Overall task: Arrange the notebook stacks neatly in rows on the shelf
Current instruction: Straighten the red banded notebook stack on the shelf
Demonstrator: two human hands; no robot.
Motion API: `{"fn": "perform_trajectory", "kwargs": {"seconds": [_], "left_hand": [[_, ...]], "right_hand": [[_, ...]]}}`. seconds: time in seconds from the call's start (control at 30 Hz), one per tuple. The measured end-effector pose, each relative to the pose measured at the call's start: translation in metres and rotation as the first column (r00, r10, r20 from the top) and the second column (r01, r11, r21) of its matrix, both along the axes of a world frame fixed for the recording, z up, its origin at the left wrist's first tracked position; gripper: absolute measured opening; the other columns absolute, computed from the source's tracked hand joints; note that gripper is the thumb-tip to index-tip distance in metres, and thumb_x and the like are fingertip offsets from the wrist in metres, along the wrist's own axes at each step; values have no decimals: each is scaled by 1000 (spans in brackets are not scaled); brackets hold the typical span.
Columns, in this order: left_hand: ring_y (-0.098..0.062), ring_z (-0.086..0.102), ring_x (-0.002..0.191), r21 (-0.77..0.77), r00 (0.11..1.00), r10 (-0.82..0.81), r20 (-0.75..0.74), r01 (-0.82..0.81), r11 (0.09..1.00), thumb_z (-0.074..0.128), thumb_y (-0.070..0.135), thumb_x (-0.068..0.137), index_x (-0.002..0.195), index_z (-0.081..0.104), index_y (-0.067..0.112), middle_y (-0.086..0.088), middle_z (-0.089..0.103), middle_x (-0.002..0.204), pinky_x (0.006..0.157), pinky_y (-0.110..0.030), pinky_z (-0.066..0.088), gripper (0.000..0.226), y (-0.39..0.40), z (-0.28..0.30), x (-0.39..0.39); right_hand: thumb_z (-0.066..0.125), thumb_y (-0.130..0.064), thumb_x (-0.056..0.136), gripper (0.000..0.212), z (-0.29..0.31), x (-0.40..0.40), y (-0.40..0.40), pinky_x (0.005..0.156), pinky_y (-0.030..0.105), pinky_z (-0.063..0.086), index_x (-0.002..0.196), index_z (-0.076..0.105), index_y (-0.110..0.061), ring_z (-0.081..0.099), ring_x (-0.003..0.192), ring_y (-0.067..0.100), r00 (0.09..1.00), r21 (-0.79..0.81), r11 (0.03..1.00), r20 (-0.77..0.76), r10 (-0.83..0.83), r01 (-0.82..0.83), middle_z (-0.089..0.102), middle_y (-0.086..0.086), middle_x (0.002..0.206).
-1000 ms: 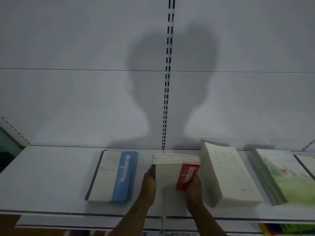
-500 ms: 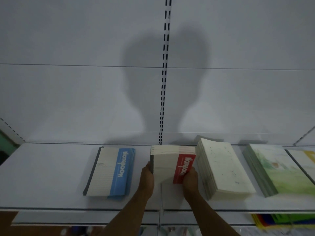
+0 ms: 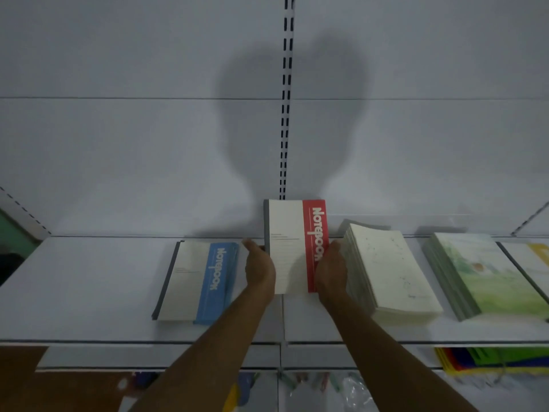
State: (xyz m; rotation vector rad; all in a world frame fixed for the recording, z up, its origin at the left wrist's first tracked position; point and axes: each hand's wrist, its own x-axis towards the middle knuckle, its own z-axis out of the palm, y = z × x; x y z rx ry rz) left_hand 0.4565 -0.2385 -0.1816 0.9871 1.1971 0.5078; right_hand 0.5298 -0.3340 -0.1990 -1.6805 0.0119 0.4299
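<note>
Head view, Inspector A: The red notebook stack (image 3: 295, 246) is held between both hands over the shelf (image 3: 74, 292). The left hand (image 3: 259, 267) presses flat against its left edge, fingers straight; the right hand (image 3: 331, 270) presses against its right edge. Whether the right fingers curl behind the stack cannot be told.

Inspector B: Is the stack down on the shelf?

Inspector A: Its cover faces the camera and its far end rises against the back panel (image 3: 118, 144), so it appears tilted up, near end low. Contact with the shelf is hidden by the hands.

Inspector B: And the neighbours?

Inspector A: Just left of the left hand lies the blue notebook stack (image 3: 197, 281), flat, slightly skewed, its layers fanned a little at the near corner. Just right of the right hand, touching or nearly touching it, is the cream stack (image 3: 389, 272), its sheets stepped along the left side. Further right sits the green illustrated stack (image 3: 487, 272), then a yellow-cornered one (image 3: 534, 263) at the frame edge.

Inspector B: Progress, in judgement?

Inspector A: Partway. One row runs along the shelf with rough gaps. Remaining, as judged: lay the red stack flat in the gap between the hands, square the blue stack, and tidy the cream stack's stepped edge. The shelf well left of the left hand carries no stack
</note>
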Motion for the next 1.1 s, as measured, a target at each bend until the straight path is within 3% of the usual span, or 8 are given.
{"fn": "perform_trajectory", "kwargs": {"seconds": [0.17,0.27,0.37,0.53,0.73,0.83,0.97,1.1], "left_hand": [[-18,59,88,436,969,-208,-132,245,866,19,58,97,112,48,20,-7,64,110,77,-33,46,50,-4,-8,-7],[-15,54,75,573,929,-221,-296,358,738,27,47,100,108,47,10,-4,60,94,61,-28,41,43,-4,-13,-12],[-10,55,71,650,926,-277,-256,377,659,29,42,101,105,43,11,1,58,89,54,-21,42,34,-1,-16,-16],[-6,56,92,617,870,-484,-97,434,656,31,37,102,116,35,19,5,55,106,72,-17,46,23,11,-16,-24],[-15,56,98,423,891,-423,164,324,846,41,36,91,106,38,25,-1,56,107,77,-26,50,18,-7,-34,-34],[-7,58,101,465,892,-418,174,300,833,53,16,95,109,40,33,9,58,109,73,-20,52,26,-14,-35,-38],[-8,61,105,468,889,-404,214,270,841,52,18,96,113,45,37,10,61,113,80,-25,56,26,-22,-38,-43],[-6,58,105,507,892,-420,164,289,812,45,26,99,111,42,35,9,59,112,83,-21,53,16,-23,-35,-41]], "right_hand": [[24,-54,98,47,-10,-10,-2,82,42,55,106,52,-17,65,84,17,975,-91,993,206,88,-71,66,1,94],[25,-53,98,44,-11,-10,-6,78,38,55,105,51,-18,65,83,14,967,-93,992,230,108,-89,65,-1,93],[27,-54,96,43,-12,-10,-9,70,23,53,110,48,-18,65,83,8,966,4,990,217,138,-143,64,-3,96],[32,-46,96,42,-11,-2,-23,78,30,57,123,44,-16,66,94,13,933,112,945,228,278,-309,63,1,108],[30,-39,100,23,-32,-21,-30,69,22,55,116,44,-30,66,93,6,944,155,939,175,280,-307,62,-4,108],[39,-34,99,18,-33,-25,-30,71,20,52,116,46,-34,65,96,5,955,193,938,121,270,-289,62,-7,112],[49,-14,96,24,-39,-30,-32,70,21,54,111,51,-33,66,96,8,962,212,941,127,241,-264,65,-4,109],[41,-29,99,19,-34,-32,-32,85,34,53,117,48,-26,62,103,17,961,156,954,141,236,-257,62,1,112]]}}
